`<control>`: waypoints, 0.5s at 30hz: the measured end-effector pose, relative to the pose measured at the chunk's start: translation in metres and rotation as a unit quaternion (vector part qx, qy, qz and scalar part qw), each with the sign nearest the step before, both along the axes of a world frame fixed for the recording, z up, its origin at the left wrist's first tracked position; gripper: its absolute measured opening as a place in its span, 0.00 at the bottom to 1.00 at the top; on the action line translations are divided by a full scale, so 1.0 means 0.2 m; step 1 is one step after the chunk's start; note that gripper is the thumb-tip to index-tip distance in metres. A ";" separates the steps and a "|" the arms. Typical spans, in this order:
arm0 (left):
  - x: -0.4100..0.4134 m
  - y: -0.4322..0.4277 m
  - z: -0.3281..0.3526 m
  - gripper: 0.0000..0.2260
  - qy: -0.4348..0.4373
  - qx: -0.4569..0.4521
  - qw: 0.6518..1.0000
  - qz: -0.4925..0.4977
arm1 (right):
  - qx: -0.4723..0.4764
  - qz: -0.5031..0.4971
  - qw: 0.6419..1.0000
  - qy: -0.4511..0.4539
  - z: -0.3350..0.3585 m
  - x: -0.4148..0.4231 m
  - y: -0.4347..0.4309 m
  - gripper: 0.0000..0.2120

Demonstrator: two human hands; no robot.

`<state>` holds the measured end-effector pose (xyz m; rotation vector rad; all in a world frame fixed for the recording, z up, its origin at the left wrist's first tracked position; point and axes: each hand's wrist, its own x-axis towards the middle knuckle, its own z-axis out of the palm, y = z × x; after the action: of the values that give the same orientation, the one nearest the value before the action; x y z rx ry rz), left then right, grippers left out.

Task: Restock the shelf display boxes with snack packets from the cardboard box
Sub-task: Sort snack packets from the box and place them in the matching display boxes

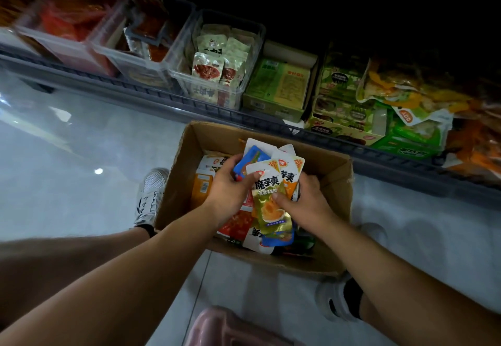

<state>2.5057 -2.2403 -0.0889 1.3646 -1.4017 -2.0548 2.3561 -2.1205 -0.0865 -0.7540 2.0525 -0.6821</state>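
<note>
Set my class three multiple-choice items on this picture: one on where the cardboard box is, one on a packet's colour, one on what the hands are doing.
1. Where does the cardboard box stand?
A. on a table
B. on the floor, below the shelf
C. on a trolley

2. What colour is the lower part of the front packet in the hands?
A. gold
B. purple
C. black

3. What are the left hand and the right hand doing?
A. lying flat on the floor
B. folding the box flaps
C. gripping snack packets over the box

Key: 1 B, pale floor tiles surround the box; 2 A, its foil shines gold; 3 C, fingers and thumbs curl round the bunch.
</note>
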 end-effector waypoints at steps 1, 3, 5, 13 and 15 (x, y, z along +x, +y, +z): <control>0.00 0.00 -0.01 0.21 -0.003 0.013 1.000 0.025 | -0.001 0.002 1.000 0.007 -0.01 0.01 0.00 0.31; -0.02 0.00 -0.02 0.25 -0.011 0.056 0.996 0.072 | -0.015 -0.012 0.999 -0.038 -0.01 0.03 0.00 0.29; -0.02 0.00 -0.04 0.26 -0.012 0.107 0.988 0.106 | -0.013 -0.015 0.995 -0.099 -0.02 0.07 0.00 0.29; -0.03 0.04 -0.07 0.19 -0.030 0.098 0.995 -0.006 | 0.023 0.005 0.991 -0.132 -0.06 0.12 -0.04 0.24; -0.01 0.01 -0.08 0.20 -0.034 0.077 0.996 -0.023 | 0.014 -0.027 0.987 -0.159 -0.08 0.12 -0.05 0.30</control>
<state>2.5040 -2.2373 -0.1043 1.4886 -1.3370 -2.2070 2.3799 -2.1307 -0.1020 -0.5371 1.7904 -0.7512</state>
